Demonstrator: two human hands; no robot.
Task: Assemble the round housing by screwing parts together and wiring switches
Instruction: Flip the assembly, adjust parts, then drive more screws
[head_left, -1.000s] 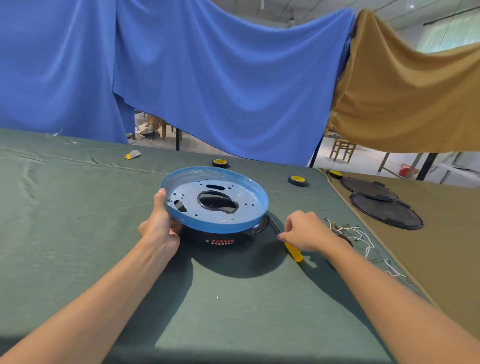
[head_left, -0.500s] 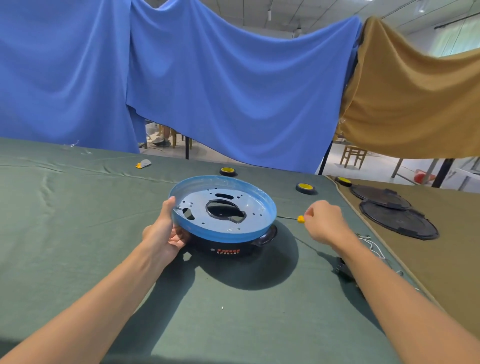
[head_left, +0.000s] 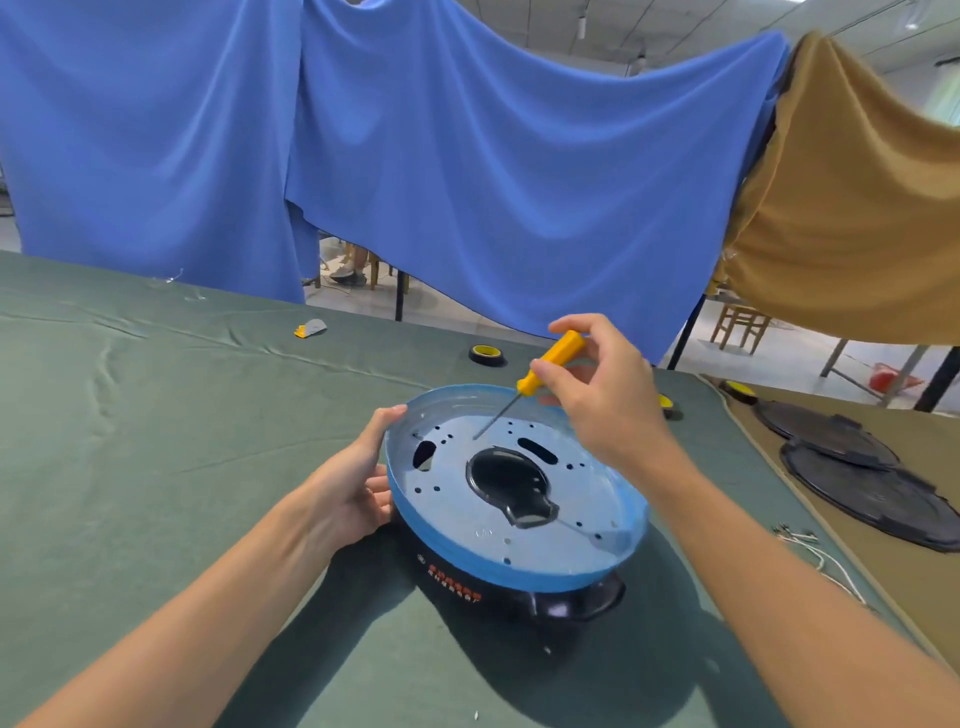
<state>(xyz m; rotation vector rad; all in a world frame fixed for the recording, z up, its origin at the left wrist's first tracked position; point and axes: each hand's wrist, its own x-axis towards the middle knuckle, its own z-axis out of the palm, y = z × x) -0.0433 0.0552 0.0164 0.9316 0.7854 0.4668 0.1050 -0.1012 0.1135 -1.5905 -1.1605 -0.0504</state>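
The round housing (head_left: 519, 540) lies in the middle of the green cloth: a blue-rimmed metal plate with holes and a large black cut-out, on a black base with a handle at the front right. My left hand (head_left: 358, 483) holds its left rim, thumb over the edge. My right hand (head_left: 602, 400) grips a yellow-handled screwdriver (head_left: 550, 364) above the far side of the plate. The screwdriver slants down to the left, and its thin tip touches the plate near a hole at the back left.
Two black round covers (head_left: 857, 467) lie on the tan cloth at right. White wires (head_left: 815, 556) lie near the green cloth's right edge. A tape roll (head_left: 487, 355) and a small yellow-grey object (head_left: 310, 328) sit at the back. Blue and tan sheets hang behind.
My right hand picked the screwdriver up from the cloth to the right of the housing and brought it over the plate, tip down. My left hand kept its hold on the rim.
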